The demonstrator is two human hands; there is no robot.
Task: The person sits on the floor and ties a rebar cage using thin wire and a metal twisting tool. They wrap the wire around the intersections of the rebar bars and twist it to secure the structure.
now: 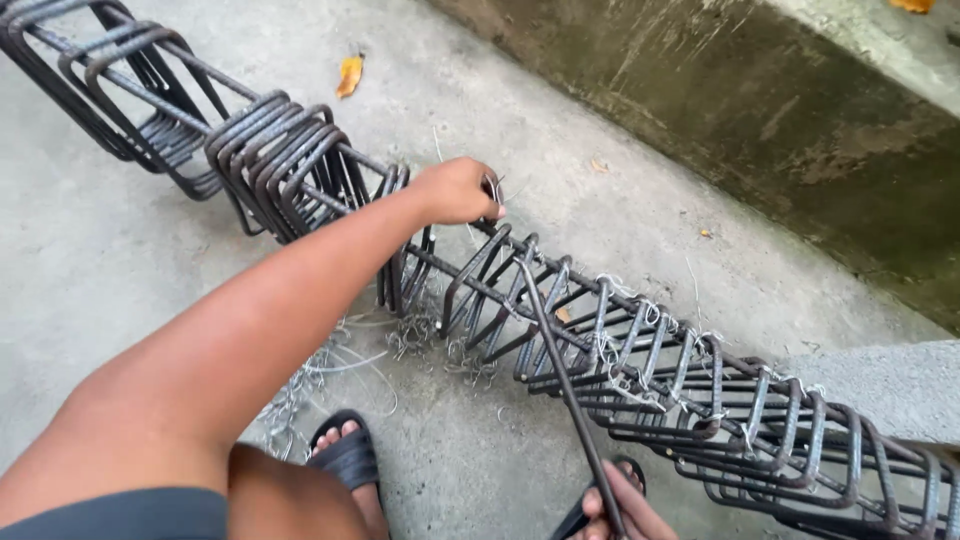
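Head view, looking down at a concrete floor (90,250). Far left: loose rectangular steel stirrups (150,110) bunched on the long bars, untied, leaning at angles; a second bunch (285,165) sits just right of them. A dry yellow leaf (349,75) lies on the floor above this bunch. Lower left: the person's forearm runs diagonally up from the frame edge. A heap of cut tie-wire scraps (330,370) lies on the floor under the cage, near a foot in a black sandal (345,455). Centre: left hand (458,190) is closed in a loose fist on top of the rebar cage (640,370), fingertips pinching a short loop of thin tie wire (493,188) at an upper bar; knuckles up, thumb side toward the cage. Just right of it a thin metal rod with a bent tip, a tying hook (565,370), slants from the upper bar down to the bottom edge. Right hand (625,510) grips its lower end, fingers wrapped round the shaft; only part of the hand shows. Right: the cage section here has stirrups evenly spaced and bound with pale wire twists. Upper right: a stained concrete wall (780,120).
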